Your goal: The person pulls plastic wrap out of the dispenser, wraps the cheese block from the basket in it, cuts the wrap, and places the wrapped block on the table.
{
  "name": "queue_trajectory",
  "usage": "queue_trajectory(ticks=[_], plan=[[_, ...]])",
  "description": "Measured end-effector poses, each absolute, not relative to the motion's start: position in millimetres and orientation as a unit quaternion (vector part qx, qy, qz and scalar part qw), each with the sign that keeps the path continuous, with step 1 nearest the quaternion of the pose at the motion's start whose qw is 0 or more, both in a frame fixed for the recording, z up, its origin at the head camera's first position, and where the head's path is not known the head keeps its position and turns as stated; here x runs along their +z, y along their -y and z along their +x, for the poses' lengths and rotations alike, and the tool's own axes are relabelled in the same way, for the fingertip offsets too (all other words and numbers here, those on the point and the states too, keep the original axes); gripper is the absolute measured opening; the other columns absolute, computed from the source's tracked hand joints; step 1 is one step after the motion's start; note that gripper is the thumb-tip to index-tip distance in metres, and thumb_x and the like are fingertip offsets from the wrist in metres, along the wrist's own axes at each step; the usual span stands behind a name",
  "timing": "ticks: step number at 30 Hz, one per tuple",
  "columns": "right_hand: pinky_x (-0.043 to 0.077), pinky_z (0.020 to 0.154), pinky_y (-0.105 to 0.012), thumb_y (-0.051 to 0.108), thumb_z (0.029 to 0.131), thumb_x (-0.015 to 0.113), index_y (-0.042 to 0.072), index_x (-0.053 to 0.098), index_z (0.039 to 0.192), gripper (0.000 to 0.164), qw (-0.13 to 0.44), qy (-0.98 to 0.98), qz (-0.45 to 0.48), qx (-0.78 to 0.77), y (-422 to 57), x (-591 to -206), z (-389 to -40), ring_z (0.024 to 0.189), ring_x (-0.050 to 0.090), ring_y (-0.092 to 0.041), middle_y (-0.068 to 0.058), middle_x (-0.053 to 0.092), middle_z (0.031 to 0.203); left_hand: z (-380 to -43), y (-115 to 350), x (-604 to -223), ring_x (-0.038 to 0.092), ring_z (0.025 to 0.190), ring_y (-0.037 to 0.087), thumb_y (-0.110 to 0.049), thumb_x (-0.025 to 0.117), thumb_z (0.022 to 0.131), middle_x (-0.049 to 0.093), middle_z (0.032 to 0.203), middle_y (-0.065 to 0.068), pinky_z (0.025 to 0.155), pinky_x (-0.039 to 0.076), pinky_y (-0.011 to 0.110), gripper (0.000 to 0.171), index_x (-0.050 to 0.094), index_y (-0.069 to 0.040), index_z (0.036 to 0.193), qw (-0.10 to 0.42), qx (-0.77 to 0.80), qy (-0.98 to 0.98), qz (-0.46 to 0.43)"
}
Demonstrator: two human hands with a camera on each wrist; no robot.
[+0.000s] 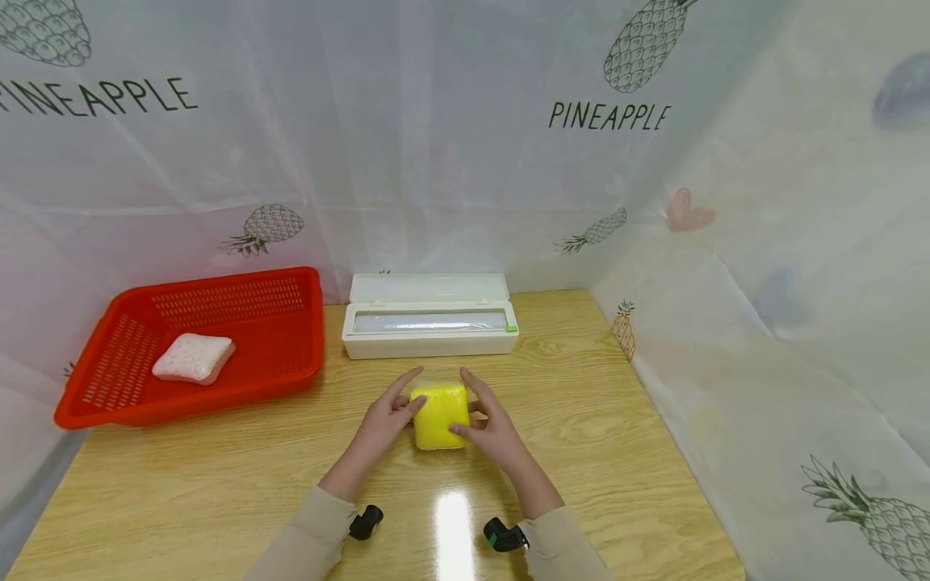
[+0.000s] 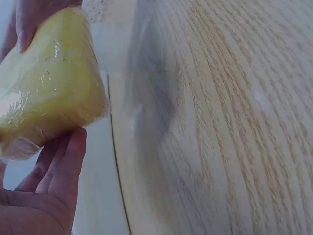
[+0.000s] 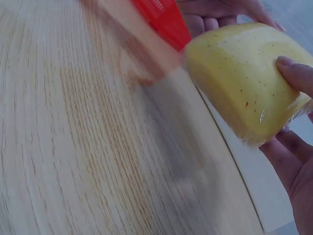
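Between both hands is a yellow, square block with rounded corners, wrapped in clear plastic film. Small dark specks dot its face, and the film shines and wrinkles along one edge of the block. My left hand holds its left side, thumb on top. On the opposite side my right hand grips it, with the thumb on the upper face and other fingers at the underside. Behind the block stands a white cling film dispenser, its lid raised and a film roll showing inside.
A red plastic basket stands at the left of the wooden table. Inside lies a pale pink, speckled block. A pineapple-print sheet hangs behind and to the right. A green slider sits at the dispenser's right end.
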State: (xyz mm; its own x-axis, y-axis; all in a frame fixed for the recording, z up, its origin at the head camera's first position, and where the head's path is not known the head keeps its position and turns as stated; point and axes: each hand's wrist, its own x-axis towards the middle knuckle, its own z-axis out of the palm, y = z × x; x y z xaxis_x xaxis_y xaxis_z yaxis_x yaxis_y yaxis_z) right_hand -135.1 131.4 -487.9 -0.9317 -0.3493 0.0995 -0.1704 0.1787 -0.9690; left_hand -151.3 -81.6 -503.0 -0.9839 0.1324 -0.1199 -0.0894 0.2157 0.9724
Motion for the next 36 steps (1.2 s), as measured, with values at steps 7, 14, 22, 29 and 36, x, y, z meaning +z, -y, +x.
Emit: queue_trajectory(ticks=[7,14,22,29,36], plan=[[0.054,0.086,-0.037,-0.002,0.089,0.068,0.010,0.032,0.153,0.074,0.051,-0.775,-0.167,-0.608,-137,-483,-132,0.110,0.055,-0.038,-0.014,0.030,0.154,-152,70,-501,0.057,0.083,0.020,-0.029,0.061,0.097,0.059,0.095,0.009,0.077,0.054,0.039,0.048,0.051,-0.019,0.143,0.076,0.614,-0.785,0.035],[0.055,0.080,-0.030,-0.002,0.091,0.065,0.012,0.035,0.152,0.069,0.032,-0.742,-0.065,-0.667,-147,-483,-132,0.109,0.059,-0.036,-0.022,0.044,0.143,-160,53,-498,0.060,0.105,0.032,-0.012,0.083,0.078,0.051,0.129,0.020,0.080,0.056,0.037,0.103,0.017,-0.017,0.157,0.151,0.625,-0.758,0.106],[0.047,0.097,-0.037,0.007,0.093,0.066,0.012,0.033,0.153,0.068,-0.010,-0.718,-0.039,-0.695,-167,-509,-142,0.133,0.041,-0.037,-0.012,0.033,0.154,-174,34,-497,0.060,0.105,0.030,0.012,0.080,0.070,0.035,0.144,0.020,0.079,0.056,0.034,0.122,0.003,-0.023,0.158,0.186,0.606,-0.756,0.162],[0.043,0.100,-0.050,0.000,0.083,0.075,0.009,0.019,0.156,0.093,0.060,-0.763,-0.069,-0.640,-197,-499,-145,0.134,0.038,-0.040,-0.015,0.026,0.156,-188,13,-500,0.060,0.099,0.025,0.010,0.080,0.073,0.055,0.129,0.019,0.084,0.054,0.036,0.111,0.012,-0.013,0.157,0.196,0.596,-0.760,0.171],[0.048,0.097,-0.044,0.005,0.079,0.081,0.010,0.025,0.155,0.094,0.054,-0.794,-0.035,-0.604,-227,-508,-154,0.129,0.045,-0.039,-0.015,0.026,0.157,-193,-14,-503,0.062,0.098,0.025,0.011,0.081,0.072,0.055,0.128,0.022,0.084,0.054,0.034,0.110,0.013,-0.007,0.156,0.221,0.621,-0.735,0.159]])
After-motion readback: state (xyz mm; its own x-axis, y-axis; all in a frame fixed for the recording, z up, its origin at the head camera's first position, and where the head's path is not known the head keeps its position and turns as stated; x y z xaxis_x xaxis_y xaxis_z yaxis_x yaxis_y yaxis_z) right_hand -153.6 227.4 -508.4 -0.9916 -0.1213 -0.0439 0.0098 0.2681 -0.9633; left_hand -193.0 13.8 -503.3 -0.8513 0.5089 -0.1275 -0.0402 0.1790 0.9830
